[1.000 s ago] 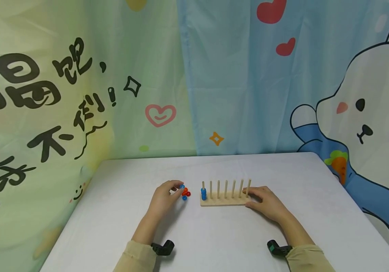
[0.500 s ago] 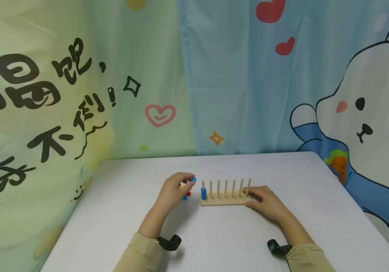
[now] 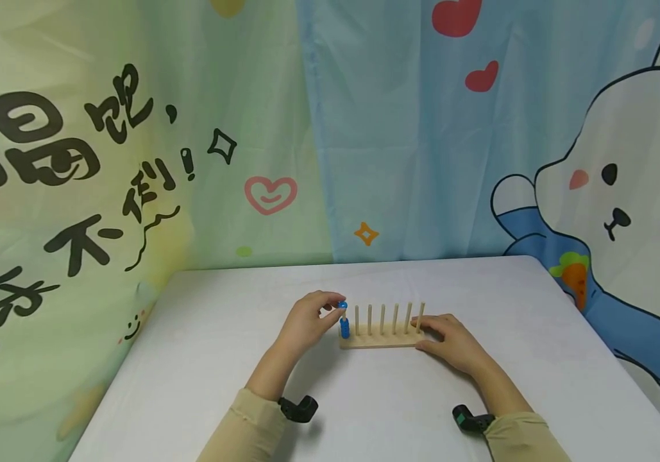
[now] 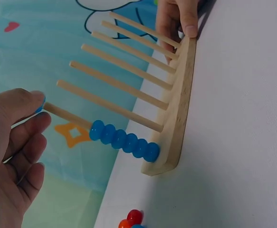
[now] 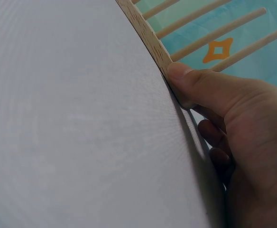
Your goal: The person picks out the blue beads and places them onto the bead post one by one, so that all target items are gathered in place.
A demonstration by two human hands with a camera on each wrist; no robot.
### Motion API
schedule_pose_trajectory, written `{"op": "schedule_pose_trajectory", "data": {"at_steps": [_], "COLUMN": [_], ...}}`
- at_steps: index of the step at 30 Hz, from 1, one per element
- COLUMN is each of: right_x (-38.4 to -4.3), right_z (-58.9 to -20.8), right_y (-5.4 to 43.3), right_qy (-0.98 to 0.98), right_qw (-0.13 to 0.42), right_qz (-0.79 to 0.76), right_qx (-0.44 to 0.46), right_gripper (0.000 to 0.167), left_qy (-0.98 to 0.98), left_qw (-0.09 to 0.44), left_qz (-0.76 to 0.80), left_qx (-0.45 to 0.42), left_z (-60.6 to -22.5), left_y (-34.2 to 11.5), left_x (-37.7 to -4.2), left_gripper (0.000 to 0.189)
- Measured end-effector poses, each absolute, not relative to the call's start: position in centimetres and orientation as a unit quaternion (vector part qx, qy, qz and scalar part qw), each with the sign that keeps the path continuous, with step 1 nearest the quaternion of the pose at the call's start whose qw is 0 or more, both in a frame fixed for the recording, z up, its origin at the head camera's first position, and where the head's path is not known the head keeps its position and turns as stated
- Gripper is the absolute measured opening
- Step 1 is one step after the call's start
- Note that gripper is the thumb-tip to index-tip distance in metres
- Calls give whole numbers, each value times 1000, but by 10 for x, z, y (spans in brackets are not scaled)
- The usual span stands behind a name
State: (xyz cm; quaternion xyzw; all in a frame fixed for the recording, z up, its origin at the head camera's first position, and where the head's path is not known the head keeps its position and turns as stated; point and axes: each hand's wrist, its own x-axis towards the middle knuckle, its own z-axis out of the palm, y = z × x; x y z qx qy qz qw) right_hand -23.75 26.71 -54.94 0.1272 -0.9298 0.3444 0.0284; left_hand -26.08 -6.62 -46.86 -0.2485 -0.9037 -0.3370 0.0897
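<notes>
My left hand [image 3: 306, 324] pinches a blue bead [image 3: 343, 305] between thumb and forefinger, right at the top of the leftmost peg [image 4: 65, 115] of a wooden peg rack [image 3: 378, 344]. Lower on that same peg sits a stack of several blue beads [image 4: 124, 141], reaching down to the base. The other pegs are bare upright sticks. At the rack's right end, my right hand [image 3: 451, 340] grips the base, its thumb [image 5: 181, 71] on the near side and the other fingers behind.
Loose red [image 4: 134, 216], orange [image 4: 124, 223] and blue beads lie on the white table [image 3: 387, 398] left of the rack; my left hand hides them in the head view. A printed curtain [image 3: 387, 160] hangs behind the table's far edge.
My left hand has lifted a blue bead from the loose beads and carried it up and right to the leftmost peg's top. My right hand has stayed on the rack.
</notes>
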Motion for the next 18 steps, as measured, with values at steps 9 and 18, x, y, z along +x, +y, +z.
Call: {"op": "schedule_pose_trajectory", "data": {"at_steps": [9, 18], "right_x": [-239, -238], "right_z": [-550, -548], "right_y": [267, 267], "right_qy": [-930, -930], "right_qw": [31, 26], "right_qz": [342, 343], "right_qx": [130, 127], "right_gripper": [48, 49], "left_qy": [-906, -910], "left_qw": [67, 51], "left_qz": [-342, -339], "left_qx": [-238, -233], "left_z": [-475, -489], "left_y": [-65, -65], "left_x": [-261, -262], "left_gripper": [26, 26]}}
